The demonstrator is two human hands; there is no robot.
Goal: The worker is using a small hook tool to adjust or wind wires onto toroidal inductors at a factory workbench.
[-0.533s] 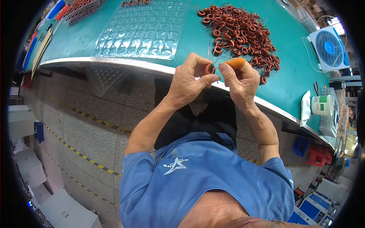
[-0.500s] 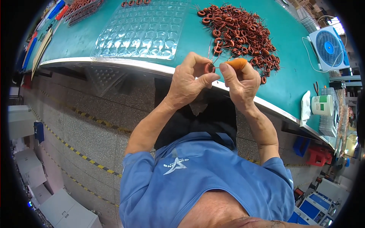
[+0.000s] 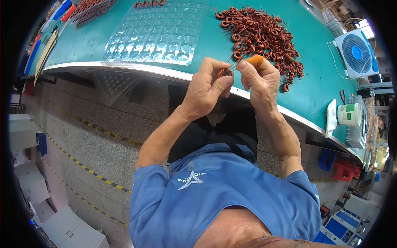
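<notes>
Between the thumb and fingers of my left hand (image 3: pixel 202 91) is a toroidal coil (image 3: pixel 223 73), a small ring wound with reddish copper wire. Thin wire leads (image 3: pixel 234 65) stick out of it toward the upper right. My right hand (image 3: pixel 262 86) pinches at these leads with thumb and index finger, and an orange finger cot (image 3: pixel 255 61) covers that index fingertip. Both hands are just over the table's front edge. Beyond them lies a large heap of similar coils (image 3: pixel 264 39) with loose wire ends. The exact grip on the leads is partly hidden by the fingers.
A clear plastic tray (image 3: pixel 151 41) with round pockets lies left of the heap, a few coils (image 3: pixel 151 3) in its far row. Another filled tray (image 3: pixel 89 9) is farther left. On the right are a blue-and-white fan (image 3: pixel 356 51) and a white tub (image 3: pixel 349 114).
The coil has tilted and shifted slightly left in my left hand. My right fingers have moved up a little along the leads, which now point more to the upper right.
</notes>
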